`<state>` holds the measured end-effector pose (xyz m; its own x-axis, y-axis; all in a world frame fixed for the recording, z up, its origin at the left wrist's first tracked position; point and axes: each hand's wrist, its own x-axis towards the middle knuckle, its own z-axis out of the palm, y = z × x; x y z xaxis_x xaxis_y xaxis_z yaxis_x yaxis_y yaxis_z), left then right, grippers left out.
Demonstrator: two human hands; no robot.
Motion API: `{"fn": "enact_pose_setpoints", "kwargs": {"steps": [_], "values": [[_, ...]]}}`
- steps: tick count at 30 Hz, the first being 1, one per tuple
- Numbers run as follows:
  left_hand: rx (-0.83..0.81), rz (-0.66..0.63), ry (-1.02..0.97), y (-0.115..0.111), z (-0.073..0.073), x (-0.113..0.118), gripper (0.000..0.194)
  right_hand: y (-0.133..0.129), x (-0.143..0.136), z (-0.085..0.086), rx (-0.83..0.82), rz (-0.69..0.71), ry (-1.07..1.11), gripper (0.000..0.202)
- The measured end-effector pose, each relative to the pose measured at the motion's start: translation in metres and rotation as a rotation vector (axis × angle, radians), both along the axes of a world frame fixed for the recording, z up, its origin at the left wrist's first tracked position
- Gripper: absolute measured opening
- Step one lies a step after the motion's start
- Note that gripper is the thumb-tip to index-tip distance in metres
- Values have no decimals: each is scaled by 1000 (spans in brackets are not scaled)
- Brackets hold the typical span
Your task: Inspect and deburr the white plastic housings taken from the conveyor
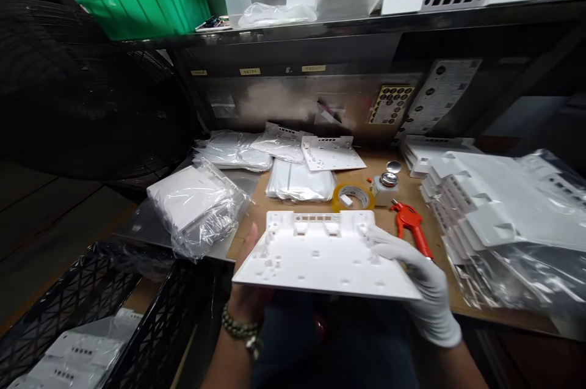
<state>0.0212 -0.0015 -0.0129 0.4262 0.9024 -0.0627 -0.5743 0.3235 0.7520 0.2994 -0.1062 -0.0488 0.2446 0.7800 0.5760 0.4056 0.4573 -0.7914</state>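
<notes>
Between my two hands I hold a white plastic housing panel [320,254], its inner face up, with a row of rectangular port cut-outs along the raised far edge. My bare left hand [249,282], a beaded bracelet at its wrist, grips the panel's left side; part of its fingers is hidden beneath. My right hand [423,279], in a white glove, is closed on the right side with fingers over the upper face. Just beyond the panel lie a roll of yellow tape [335,198] with a small white piece inside and a red air blow gun [412,224].
Bagged panels [196,199] lie at the left, and more in bags [300,181] at the back. A tall stack of panels [503,206] fills the right side. A dispenser bottle [385,186] stands behind the blow gun. A black crate [155,316] is low left; a shelf [348,25] runs overhead.
</notes>
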Motion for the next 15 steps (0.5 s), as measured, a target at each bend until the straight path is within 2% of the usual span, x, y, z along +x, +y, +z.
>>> {"fn": "enact_pose_setpoints", "kwargs": {"steps": [2,3,5,7,9,12,15], "values": [[-63,-216,-90,8,-1,-14,55,21,2,16,-61,83,-183,28],[-72,-275,-169,12,-2,-20,56,35,6,24,-160,39,-296,30],[-74,-369,-377,19,-2,-30,59,69,15,38,-450,-170,-517,38],[-73,-393,-573,22,-1,-35,61,108,24,47,-740,-343,-677,39],[-71,-368,-658,22,1,-36,61,144,27,52,-894,-348,-759,32],[-53,-350,-677,20,3,-38,59,180,18,49,-988,-309,-845,23],[-36,-364,-688,21,1,-43,59,184,10,44,-987,-315,-895,22]]}}
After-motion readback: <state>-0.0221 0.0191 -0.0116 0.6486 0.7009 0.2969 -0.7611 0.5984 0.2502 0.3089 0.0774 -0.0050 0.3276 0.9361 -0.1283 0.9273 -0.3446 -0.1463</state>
